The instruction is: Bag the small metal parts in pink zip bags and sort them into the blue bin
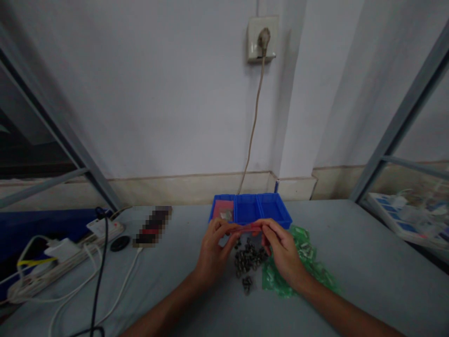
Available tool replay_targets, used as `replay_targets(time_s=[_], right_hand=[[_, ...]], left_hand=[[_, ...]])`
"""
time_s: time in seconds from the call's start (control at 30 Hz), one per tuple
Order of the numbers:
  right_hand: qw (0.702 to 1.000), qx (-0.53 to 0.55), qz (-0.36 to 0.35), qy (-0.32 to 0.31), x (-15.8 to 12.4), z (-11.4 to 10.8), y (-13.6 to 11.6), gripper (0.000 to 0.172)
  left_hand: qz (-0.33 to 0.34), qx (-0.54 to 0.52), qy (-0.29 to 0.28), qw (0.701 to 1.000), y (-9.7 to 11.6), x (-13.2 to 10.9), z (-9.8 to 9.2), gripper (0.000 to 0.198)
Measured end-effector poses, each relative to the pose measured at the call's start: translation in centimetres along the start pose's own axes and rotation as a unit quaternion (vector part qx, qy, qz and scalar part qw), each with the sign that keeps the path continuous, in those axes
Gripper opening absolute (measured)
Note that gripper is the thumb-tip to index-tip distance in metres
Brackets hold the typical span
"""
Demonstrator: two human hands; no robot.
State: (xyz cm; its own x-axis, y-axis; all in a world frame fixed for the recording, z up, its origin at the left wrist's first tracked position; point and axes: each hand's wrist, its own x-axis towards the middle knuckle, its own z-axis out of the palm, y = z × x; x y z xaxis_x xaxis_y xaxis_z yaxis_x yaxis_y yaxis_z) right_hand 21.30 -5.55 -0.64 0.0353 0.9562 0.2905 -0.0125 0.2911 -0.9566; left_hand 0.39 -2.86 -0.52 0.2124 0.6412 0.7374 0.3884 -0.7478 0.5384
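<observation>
Between my two hands a thin pink plastic bag (248, 227) is stretched, seen nearly edge-on. My left hand (216, 245) pinches its left end between thumb and fingers. Its right end is gripped by my right hand (280, 245), with the fingers curled. Below the bag lies a pile of small dark metal parts (249, 258), too small to name exactly. A few more sit in a small clear bag (247, 283) nearer me. Green plastic packets (280, 281) lie under and beside my right hand. Behind the hands stands a blue three-compartment tray (258, 210); pink bags (224, 206) rest in its left compartment.
On the left are a phone (153, 226) with a white cable, a black round disc (120, 243) and a power strip (66, 262) with tangled cords. A white-and-blue tray (409, 220) holding clear bags stands at the right. Metal frame posts (403, 107) flank the table.
</observation>
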Motion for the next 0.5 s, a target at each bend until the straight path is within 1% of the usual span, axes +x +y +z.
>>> replay_targets(time_s=[0.1, 0.17, 0.27, 0.37, 0.43, 0.5], right_hand=[[1.000, -0.006, -0.011, -0.025, -0.3, 0.1, -0.2, 0.029], [0.998, -0.025, -0.029, -0.043, -0.4, 0.2, -0.4, 0.034], [0.996, -0.046, -0.059, -0.057, -0.7, 0.3, -0.5, 0.043], [0.994, -0.054, -0.079, -0.058, -0.8, 0.3, -0.4, 0.042], [0.991, -0.069, -0.092, -0.066, -0.8, 0.3, -0.4, 0.038], [0.985, -0.097, -0.121, -0.082, -0.8, 0.4, -0.5, 0.033]], left_hand=[[-0.002, -0.008, 0.015, 1.000, 0.3, 0.2, 0.0, 0.012], [-0.015, -0.020, 0.011, 1.000, 0.6, 0.2, 0.1, 0.010], [-0.060, -0.041, -0.012, 0.997, 1.0, -0.1, 0.1, 0.010], [-0.098, -0.060, -0.025, 0.993, 1.2, -0.5, 0.2, 0.015], [-0.107, -0.077, -0.031, 0.991, 1.1, -0.6, 0.3, 0.019], [-0.104, -0.092, -0.040, 0.990, 1.1, -0.7, 0.3, 0.023]])
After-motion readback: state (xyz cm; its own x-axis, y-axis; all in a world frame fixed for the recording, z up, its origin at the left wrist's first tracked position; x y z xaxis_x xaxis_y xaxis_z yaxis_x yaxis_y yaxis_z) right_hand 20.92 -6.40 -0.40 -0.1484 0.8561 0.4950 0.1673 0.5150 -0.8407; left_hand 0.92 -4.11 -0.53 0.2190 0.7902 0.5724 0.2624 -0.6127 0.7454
